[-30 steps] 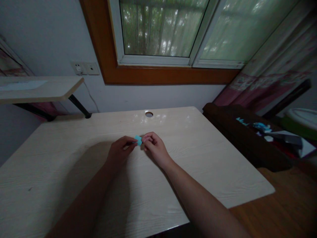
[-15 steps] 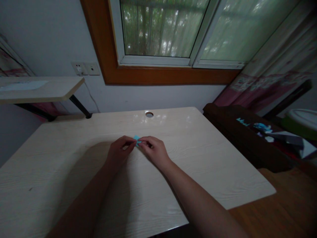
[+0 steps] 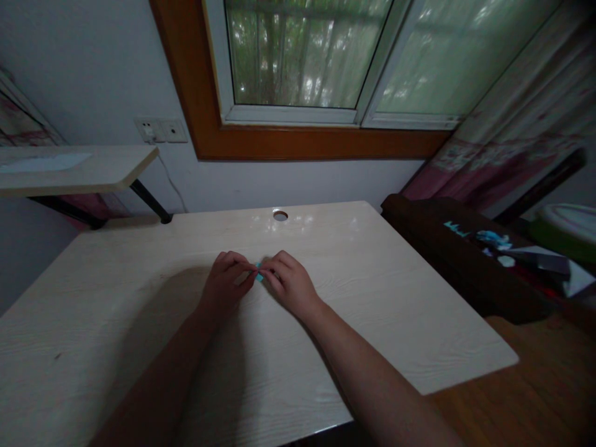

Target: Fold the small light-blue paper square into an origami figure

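A small light-blue piece, which looks like folded paper [image 3: 259, 277], is pinched between my two hands above the middle of the pale wood-grain table [image 3: 372, 310]. My left hand [image 3: 227, 278] grips it from the left with thumb and fingertips together. From the right, my right hand [image 3: 289, 279] pinches it the same way, the fingertips of both hands nearly touching. Most of the piece is hidden behind the fingers, with only small bits showing above and below them.
A raised shelf [image 3: 74, 177] on black legs stands at the table's back left. A round cable hole [image 3: 280, 216] lies near the back edge. Right of the table, a dark wooden bench [image 3: 447, 261] holds blue scraps, paper and a green-sided container [image 3: 565, 230].
My fingers have shifted slightly on the blue piece. Less of it shows above the fingertips now, and more peeks out below them.
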`<state>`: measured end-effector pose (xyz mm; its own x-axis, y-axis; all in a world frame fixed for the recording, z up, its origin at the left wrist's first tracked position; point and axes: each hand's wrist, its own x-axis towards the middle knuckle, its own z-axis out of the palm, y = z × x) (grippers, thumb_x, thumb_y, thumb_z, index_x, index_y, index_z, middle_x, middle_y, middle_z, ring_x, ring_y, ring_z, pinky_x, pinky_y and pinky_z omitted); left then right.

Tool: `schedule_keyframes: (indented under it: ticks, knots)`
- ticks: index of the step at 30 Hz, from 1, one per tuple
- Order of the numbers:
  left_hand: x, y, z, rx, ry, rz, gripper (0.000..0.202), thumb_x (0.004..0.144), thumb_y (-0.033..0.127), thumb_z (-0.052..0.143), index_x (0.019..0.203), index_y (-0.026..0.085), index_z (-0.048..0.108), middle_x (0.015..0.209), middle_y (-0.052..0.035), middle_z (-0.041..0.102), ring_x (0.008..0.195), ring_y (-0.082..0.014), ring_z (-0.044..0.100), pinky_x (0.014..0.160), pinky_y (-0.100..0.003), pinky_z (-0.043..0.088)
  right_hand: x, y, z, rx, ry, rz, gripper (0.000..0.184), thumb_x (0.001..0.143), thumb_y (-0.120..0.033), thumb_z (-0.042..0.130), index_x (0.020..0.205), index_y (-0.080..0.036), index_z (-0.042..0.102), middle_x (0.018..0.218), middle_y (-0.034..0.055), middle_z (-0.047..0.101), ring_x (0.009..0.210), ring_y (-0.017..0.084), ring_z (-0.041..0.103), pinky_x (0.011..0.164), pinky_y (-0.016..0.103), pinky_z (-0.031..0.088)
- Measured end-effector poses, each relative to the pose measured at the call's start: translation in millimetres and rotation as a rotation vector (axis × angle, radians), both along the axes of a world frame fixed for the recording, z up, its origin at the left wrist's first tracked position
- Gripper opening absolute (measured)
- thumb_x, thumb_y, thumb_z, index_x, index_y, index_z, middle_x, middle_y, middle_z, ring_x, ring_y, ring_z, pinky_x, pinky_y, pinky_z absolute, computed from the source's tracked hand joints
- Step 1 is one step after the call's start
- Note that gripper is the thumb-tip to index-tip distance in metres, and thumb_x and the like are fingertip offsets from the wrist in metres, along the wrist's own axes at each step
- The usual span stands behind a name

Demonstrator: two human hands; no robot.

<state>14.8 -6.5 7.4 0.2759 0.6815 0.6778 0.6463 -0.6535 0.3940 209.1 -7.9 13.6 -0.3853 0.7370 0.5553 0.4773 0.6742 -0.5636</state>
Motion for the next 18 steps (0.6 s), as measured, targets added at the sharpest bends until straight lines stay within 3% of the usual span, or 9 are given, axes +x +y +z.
schedule_keyframes:
  ticks: [7, 18]
  knots:
    - [0.2, -0.7, 0.1, 0.037, 0.048, -0.015, 0.005, 0.084, 0.021, 0.065, 0.082, 0.021, 0.069, 0.079, -0.0026, 0.062, 0.077, -0.017, 0.057, 0.079, -0.035, 0.048, 0.9, -3.4, 6.4, 0.02, -0.082, -0.022, 0.018, 0.097, -0.023, 0.048, 0.097, -0.019, 0.065, 0.093, 0.0085, 0.056, 0.087, 0.021, 0.053, 0.076, 0.033, 0.046]
    - [-0.6, -0.5, 0.5, 0.031, 0.06, -0.001, 0.004, 0.081, 0.018, 0.065, 0.078, 0.021, 0.067, 0.077, -0.0027, 0.061, 0.077, -0.0179, 0.056, 0.078, -0.035, 0.047, 1.9, -0.8, -0.2, 0.027, -0.053, -0.074, 0.018, 0.096, -0.019, 0.047, 0.094, -0.019, 0.065, 0.092, 0.0077, 0.055, 0.086, 0.021, 0.052, 0.075, 0.033, 0.045]
